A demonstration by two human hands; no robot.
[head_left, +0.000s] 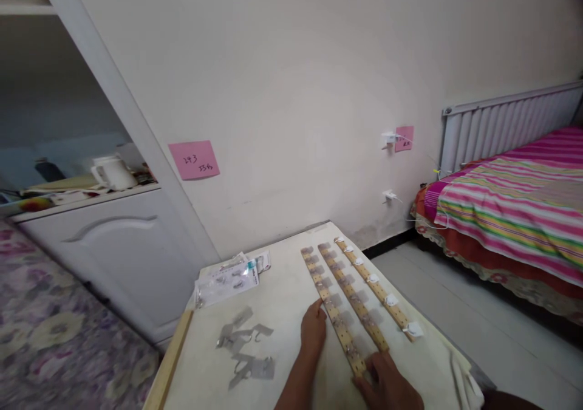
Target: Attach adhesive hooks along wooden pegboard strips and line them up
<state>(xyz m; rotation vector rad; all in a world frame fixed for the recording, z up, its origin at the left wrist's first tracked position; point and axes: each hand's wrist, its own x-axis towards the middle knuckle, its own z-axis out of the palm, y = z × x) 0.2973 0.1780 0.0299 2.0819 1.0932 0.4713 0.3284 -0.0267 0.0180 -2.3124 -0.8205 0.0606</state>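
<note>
Three long wooden strips with small holes lie side by side on the table. The left strip (345, 337) and the middle strip (339, 271) carry a row of clear tabs with small metal pieces, too fine to make out. White tags line the right strip (363, 271). My left hand (314, 326) is closed at the left strip's outer edge, about halfway along. My right hand (387, 381) grips the near end of the left strip, close to the middle strip's end. Loose clear tabs with hook-like metal pieces (246, 336) lie left of my hands.
Clear plastic packets (228, 282) lie at the table's back left. A wooden bar (175, 358) runs along its left edge, and a bunched cloth (462, 376) hangs at the right. Wall (291, 106) stands behind, a cabinet (122, 258) left, a bed (510, 197) right.
</note>
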